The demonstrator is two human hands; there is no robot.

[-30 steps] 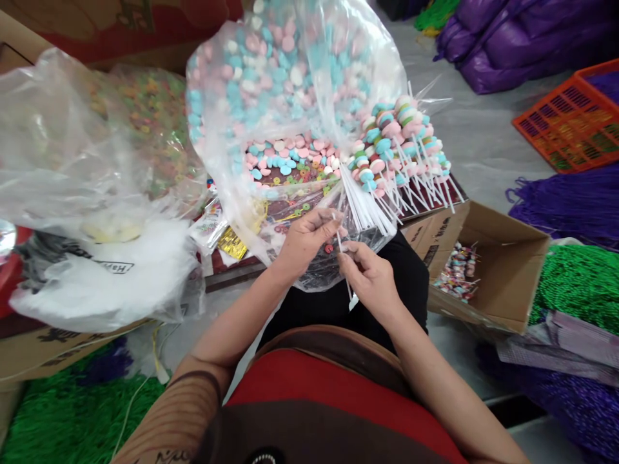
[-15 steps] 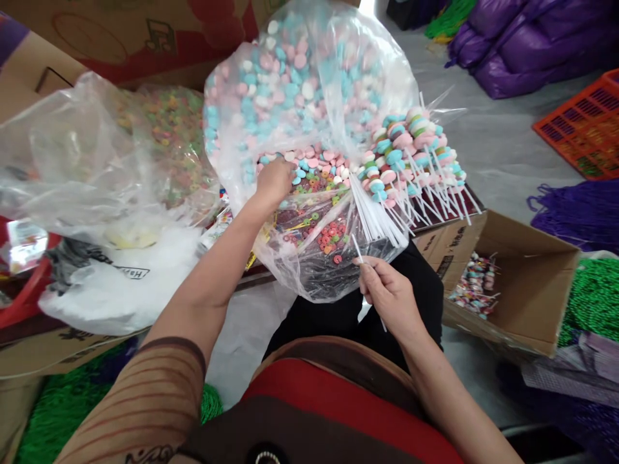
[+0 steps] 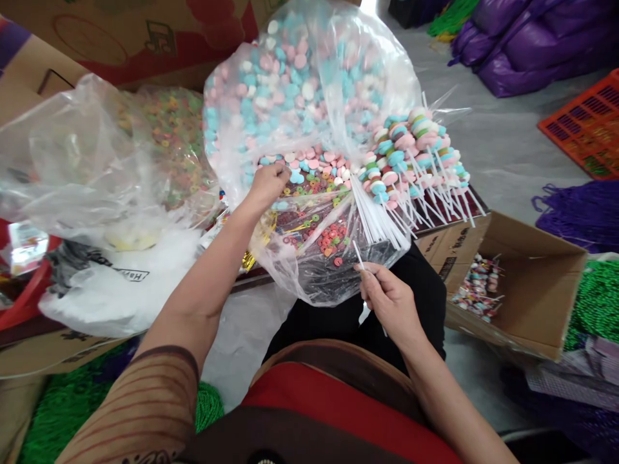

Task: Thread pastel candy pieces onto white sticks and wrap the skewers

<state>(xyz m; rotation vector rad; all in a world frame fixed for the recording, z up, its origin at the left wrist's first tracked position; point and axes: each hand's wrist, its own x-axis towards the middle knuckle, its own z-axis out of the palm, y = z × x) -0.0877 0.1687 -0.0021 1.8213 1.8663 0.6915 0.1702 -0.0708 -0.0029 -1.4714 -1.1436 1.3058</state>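
My right hand [image 3: 389, 296] pinches a thin white lollipop stick [image 3: 358, 254], its bare tip pointing up and its lower end coming out beneath the palm. At the edge of the loose pastel candies [image 3: 319, 154], my left hand [image 3: 268, 185] is closed, fingertips pressed together beside pale blue pieces. What those fingers hold, if anything, I cannot make out. Small ring-shaped candies [image 3: 333, 238] lie nearer me on the clear plastic bag [image 3: 314, 287]. A bundle of white sticks [image 3: 374, 216] rests to their right, next to a pile of candy skewers [image 3: 411, 154].
An open cardboard box [image 3: 532, 277] with wrapped candy skewers stands at the right. Bags of ring candies [image 3: 178, 142] and a white plastic bag [image 3: 120, 283] lie left. An orange crate [image 3: 585, 129] and purple sacks [image 3: 536, 45] are on the floor.
My left hand has drawn back slightly left and toward me from the pastel candies. My right hand keeps the stick in nearly the same place.
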